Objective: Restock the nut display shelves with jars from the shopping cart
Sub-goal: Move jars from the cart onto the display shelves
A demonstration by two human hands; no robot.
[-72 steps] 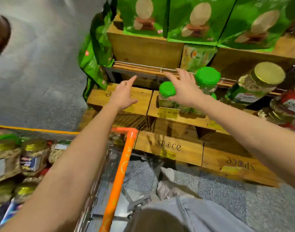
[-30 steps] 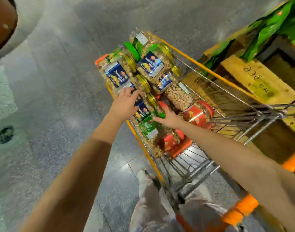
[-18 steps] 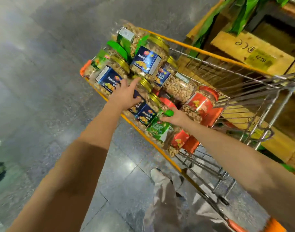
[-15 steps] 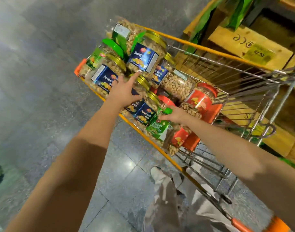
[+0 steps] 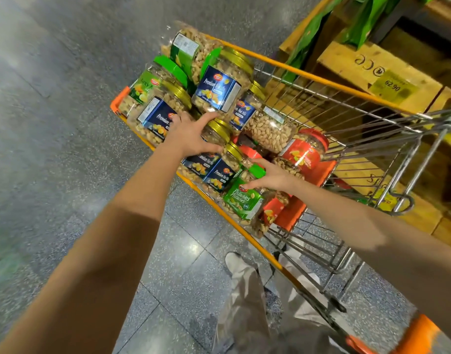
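Over the left half of the shopping cart (image 5: 329, 81), the left hand (image 5: 191, 135) is lying on a blue-label jar (image 5: 219, 129) atop the heap. Its fingers are splaying across the jar with the tips hidden, so I cannot tell whether they are gripping. By the cart's near rim, the right hand (image 5: 273, 175) is curling its fingers round the lid end of a green pistachio jar (image 5: 241, 200), which is lying on its side inside the cart. The restock is looking far from finished: the cart is carrying a crowded heap, and only 1 jar is being readied. Right of the cart, a wooden crate (image 5: 372, 62) is showing, but the nut shelves are falling outside the view, and lower jars are hiding beneath upper ones.
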